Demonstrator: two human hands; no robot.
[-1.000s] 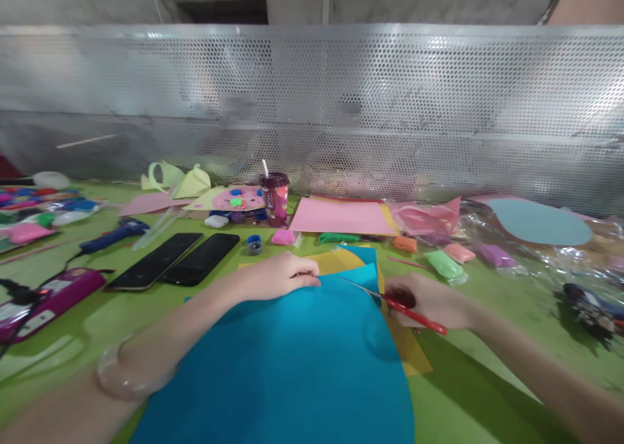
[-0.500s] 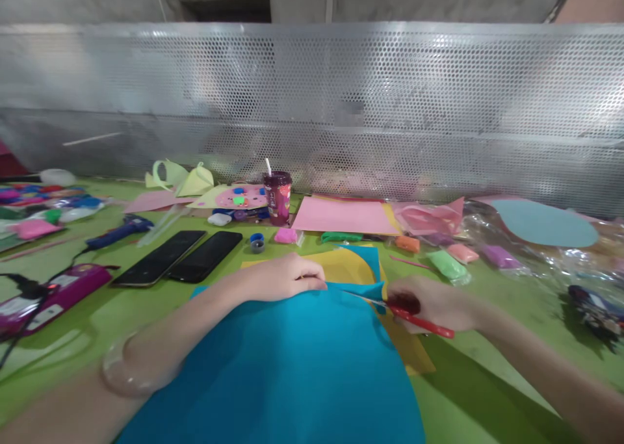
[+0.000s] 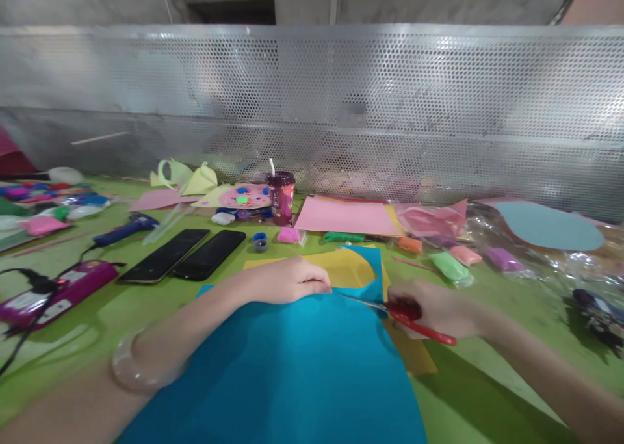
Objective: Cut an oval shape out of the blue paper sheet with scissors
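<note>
A large sheet of blue paper [image 3: 302,372] with a rounded edge fills the lower middle of the view. My left hand [image 3: 292,280] is closed on its upper edge, thumb and fingers pinched together. In my right hand [image 3: 436,304] is a pair of red-handled scissors [image 3: 424,328], fingers wrapped in the loops. The blades point left into the blue paper, with the tip close to my left fingertips. Yellow paper [image 3: 341,270] lies beneath and beyond the blue sheet. How far the blades are apart is hard to make out.
Two black phones [image 3: 209,255], a glue gun [image 3: 127,229] and a purple power strip [image 3: 73,291] lie to the left. A purple cup [image 3: 281,200] with a straw stands behind, beside pink paper [image 3: 346,215]. Clay packets [image 3: 449,266] lie right, before a perforated metal panel [image 3: 312,106].
The view has shifted slightly. The blue flap by the blades sits lower, showing more of the yellow paper behind it. Both hands keep their holds.
</note>
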